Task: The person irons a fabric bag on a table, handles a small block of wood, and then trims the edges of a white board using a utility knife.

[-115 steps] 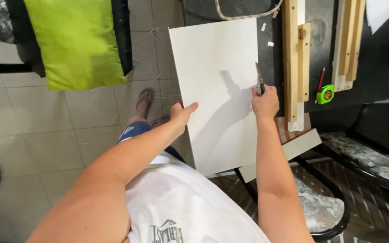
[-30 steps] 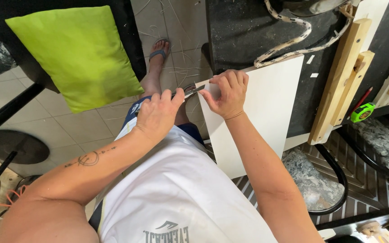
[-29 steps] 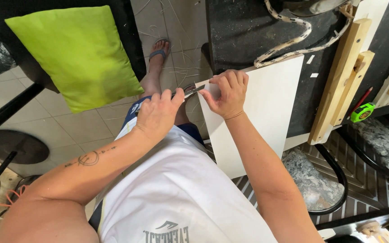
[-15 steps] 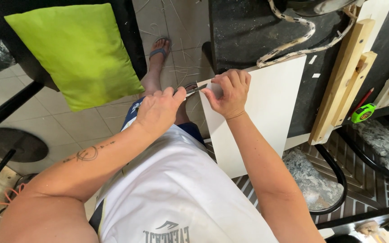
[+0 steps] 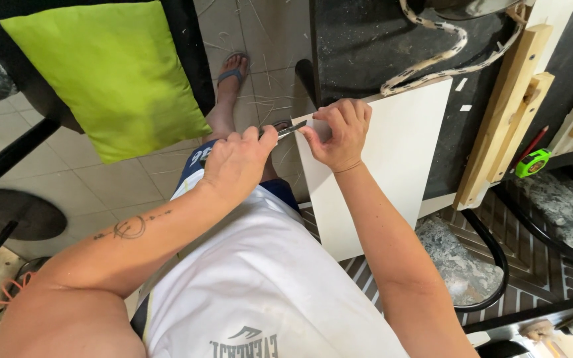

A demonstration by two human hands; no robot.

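Tiled floor [image 5: 101,185] ran under you, with a dark tabletop [image 5: 359,46] ahead and only the head view to go on.

Head view, change first: a few seconds back the white board [image 5: 392,159] lay flat and square in front of you, your left hand spread on its lower edge and your right hand up on its right edge with a small blade. By now the board sat turned, one corner pulled in toward your body, and both hands had come together at that near corner. Over the last second almost nothing moved; the hands stayed locked at the same spot. Judgement: you had shifted from working along the long edge to fine work on the corner.

Hands: your left hand [image 5: 237,166] was clenched around a thin metal blade tool [image 5: 291,129], its tip touching the board corner. Your right hand [image 5: 339,132] pinched the corner itself, fingers curled over the top face.

Board look: plain white, flat, thin, clean face, no marks visible. It hung partly off the tabletop edge over your lap.

Around it: green cushion [image 5: 107,73] on the left, patterned cord [image 5: 445,53] just beyond the board, wooden frame [image 5: 505,113] to the right, green tape measure [image 5: 532,162] and a red pencil [image 5: 532,142] beside that.
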